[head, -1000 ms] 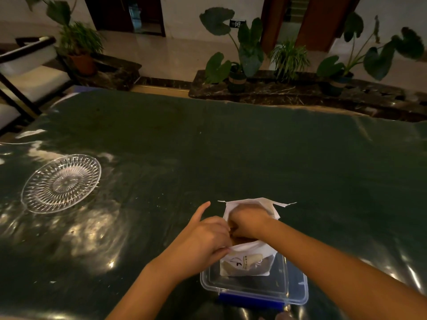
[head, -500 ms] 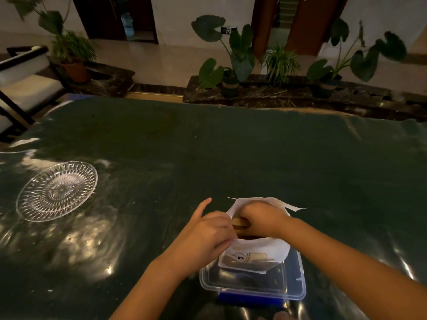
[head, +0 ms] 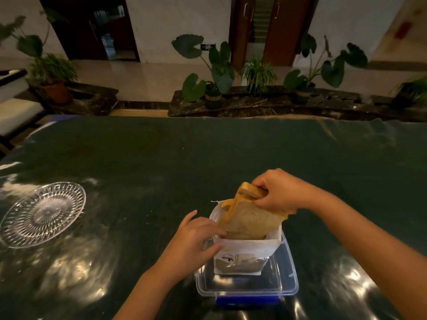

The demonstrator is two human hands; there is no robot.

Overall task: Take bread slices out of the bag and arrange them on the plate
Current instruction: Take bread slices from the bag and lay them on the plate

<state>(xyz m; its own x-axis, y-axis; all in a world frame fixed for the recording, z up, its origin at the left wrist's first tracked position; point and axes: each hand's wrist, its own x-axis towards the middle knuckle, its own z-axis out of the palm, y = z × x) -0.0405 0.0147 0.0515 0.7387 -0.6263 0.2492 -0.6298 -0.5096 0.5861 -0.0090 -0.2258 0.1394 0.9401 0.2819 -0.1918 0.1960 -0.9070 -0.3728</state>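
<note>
A white bread bag (head: pixel 242 255) stands open inside a clear plastic box (head: pixel 286 282) near the table's front. My right hand (head: pixel 275 192) grips a bunch of bread slices (head: pixel 251 218) by their top crusts; the slices are lifted halfway out of the bag's mouth. My left hand (head: pixel 196 241) holds the bag's left side at its rim, fingers pressed on the paper. A clear cut-glass plate (head: pixel 41 213) lies bare at the left of the table, well apart from both hands.
The table (head: pixel 208 158) is covered with a dark green glossy sheet. The plastic box has a blue clasp (head: pixel 247 300) at its near edge. Potted plants (head: pixel 215 72) and a stone ledge stand beyond the far table edge; a chair (head: pixel 13 112) is at far left.
My right hand, earlier inside the bag's mouth, has risen and pulled the bread slices halfway out. My left hand has shifted down to the bag's side.
</note>
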